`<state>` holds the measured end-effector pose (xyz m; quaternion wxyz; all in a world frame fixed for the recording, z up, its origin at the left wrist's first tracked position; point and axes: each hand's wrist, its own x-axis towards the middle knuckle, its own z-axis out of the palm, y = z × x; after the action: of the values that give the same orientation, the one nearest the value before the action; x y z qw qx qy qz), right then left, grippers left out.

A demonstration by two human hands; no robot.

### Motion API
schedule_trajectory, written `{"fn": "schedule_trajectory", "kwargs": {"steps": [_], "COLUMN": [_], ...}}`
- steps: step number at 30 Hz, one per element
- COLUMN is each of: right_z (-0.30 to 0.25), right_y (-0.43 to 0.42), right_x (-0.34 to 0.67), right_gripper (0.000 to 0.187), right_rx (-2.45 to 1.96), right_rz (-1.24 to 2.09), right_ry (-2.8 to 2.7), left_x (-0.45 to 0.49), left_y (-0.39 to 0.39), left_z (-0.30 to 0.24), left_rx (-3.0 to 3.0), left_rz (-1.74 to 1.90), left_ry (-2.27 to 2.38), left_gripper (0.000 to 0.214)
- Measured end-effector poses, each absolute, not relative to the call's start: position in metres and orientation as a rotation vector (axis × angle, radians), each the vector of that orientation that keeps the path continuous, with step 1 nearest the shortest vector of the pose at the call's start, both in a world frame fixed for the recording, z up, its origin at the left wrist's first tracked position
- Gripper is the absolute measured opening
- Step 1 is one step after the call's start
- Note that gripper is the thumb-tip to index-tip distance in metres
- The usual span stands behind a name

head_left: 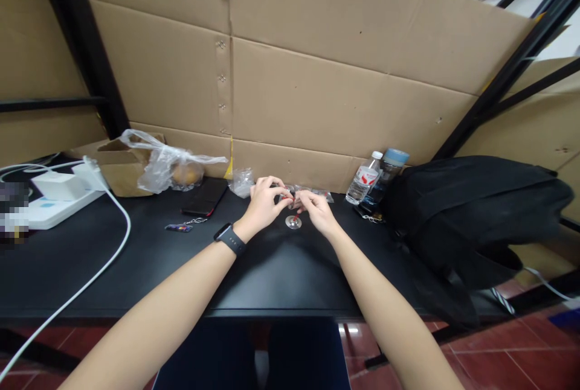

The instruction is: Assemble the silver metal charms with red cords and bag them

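Both my hands meet over the back middle of the black table (pixel 272 269). My left hand (pixel 263 201), with a black watch on its wrist, has its fingers curled and pinched on a small part I cannot make out. My right hand (pixel 317 209) pinches the same small thing from the right, fingertips touching the left hand's. Just below the fingertips a small round shiny metal disc (pixel 293 222) with a red spot lies on the table. Small clear bags (pixel 317 194) lie behind the hands.
A black phone (pixel 206 197) and a keychain (pixel 181 227) lie to the left, near a cardboard box with a plastic bag (pixel 167 166). A white power strip (pixel 54 197) and cable (pixel 104 257) lie far left. Two bottles (pixel 365 179) and a black backpack (pixel 471 215) stand right. Cardboard walls the back.
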<state>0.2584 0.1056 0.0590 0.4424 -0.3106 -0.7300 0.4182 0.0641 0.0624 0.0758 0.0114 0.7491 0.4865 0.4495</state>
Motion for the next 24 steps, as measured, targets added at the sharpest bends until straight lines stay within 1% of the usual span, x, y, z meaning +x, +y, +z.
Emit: {"fn": "schedule_trajectory", "kwargs": {"steps": [2,6,9,15,21,24], "right_z": [0.06,0.06,0.058,0.061,0.065,0.064], "right_y": [0.106,0.107,0.108,0.108,0.104,0.104], "right_x": [0.261,0.264,0.264,0.264,0.265,0.265], "right_gripper": [0.046,0.031,0.027,0.018,0.015,0.016], "right_rx": [-0.756,-0.708,-0.729,-0.8,-0.829,-0.813], "right_rz": [0.96,0.818,0.787,0.725,0.745,0.744], "right_ry": [-1.898,-1.987,-2.008,-2.033,-2.09,-2.116], "left_x": [0.064,0.063,0.063,0.062,0.063,0.063], "left_y": [0.063,0.066,0.067,0.063,0.066,0.068], "left_z": [0.076,0.072,0.07,0.075,0.066,0.062], "left_rx": [2.316,2.315,2.342,2.352,2.525,2.535], "left_rz": [1.401,1.371,1.328,1.384,1.077,1.012], "left_ry": [1.516,1.496,1.481,1.477,1.411,1.407], "left_gripper": [0.011,0.01,0.01,0.022,0.019,0.02]}}
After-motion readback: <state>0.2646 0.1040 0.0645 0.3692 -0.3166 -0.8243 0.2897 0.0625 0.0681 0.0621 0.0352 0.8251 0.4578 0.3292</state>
